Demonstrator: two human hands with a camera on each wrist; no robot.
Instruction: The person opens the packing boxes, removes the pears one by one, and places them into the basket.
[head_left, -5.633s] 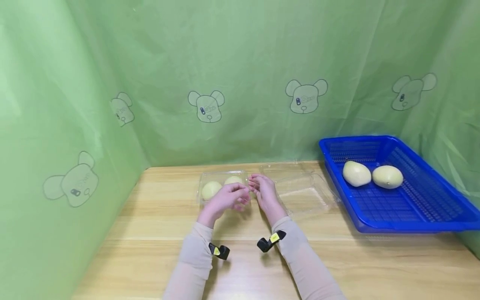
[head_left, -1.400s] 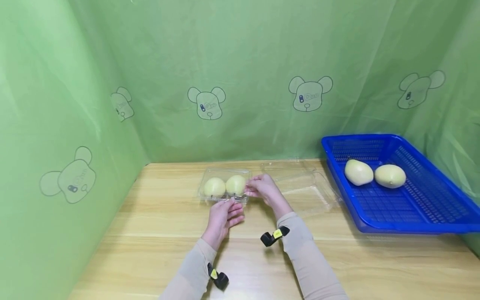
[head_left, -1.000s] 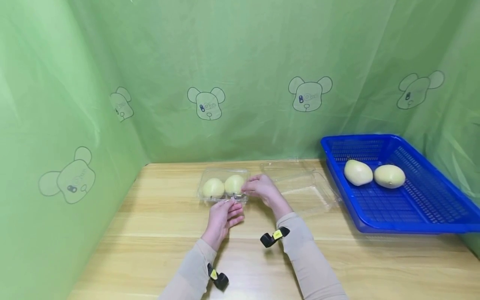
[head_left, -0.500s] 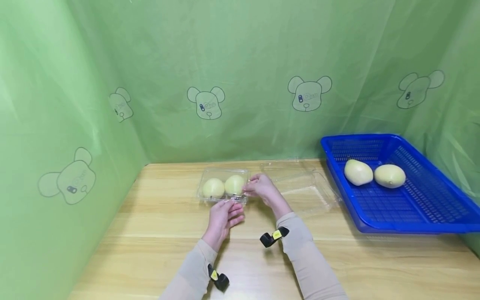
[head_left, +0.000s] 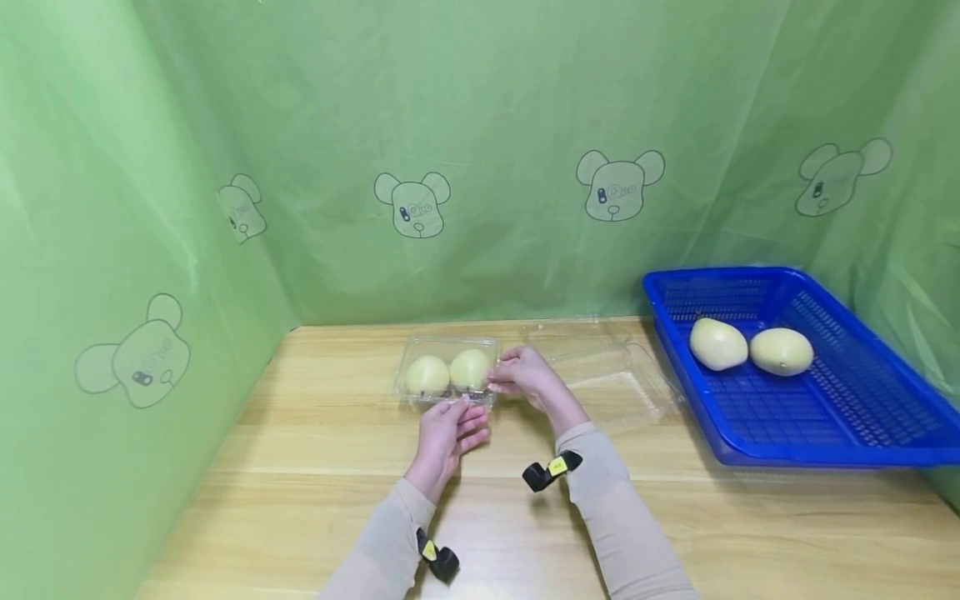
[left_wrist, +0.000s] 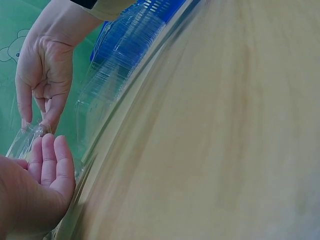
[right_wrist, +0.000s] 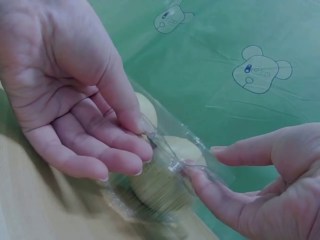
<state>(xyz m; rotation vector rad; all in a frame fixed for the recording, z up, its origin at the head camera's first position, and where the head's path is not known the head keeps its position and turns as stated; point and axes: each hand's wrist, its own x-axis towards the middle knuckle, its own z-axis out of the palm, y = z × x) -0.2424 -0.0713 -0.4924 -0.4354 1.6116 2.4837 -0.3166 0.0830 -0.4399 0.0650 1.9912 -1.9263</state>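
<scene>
Two pale yellow, pear-like fruits (head_left: 427, 377) lie side by side in a clear plastic box (head_left: 450, 342) on the wooden table. Its lid lies over them. My left hand (head_left: 442, 437) pinches the box's front rim between thumb and index finger, the other fingers spread loosely. At the front right corner, my right hand (head_left: 534, 382) holds the rim with thumb and index finger. The right wrist view shows my left thumb (right_wrist: 127, 107) on the rim and my right index finger (right_wrist: 215, 192) touching the edge beside it. Whether the rim is fully closed, I cannot tell.
An open clear plastic box (head_left: 607, 387) lies right of my right hand. Beyond it stands a blue basket (head_left: 825, 454) holding two more pale fruits (head_left: 717, 344). A green curtain (head_left: 510, 275) hangs behind the table and at both sides.
Since the oldest frame, my left hand has come down from above the box to its front rim, and my right hand has shifted slightly to its corner. Over the last second both have hardly moved.
</scene>
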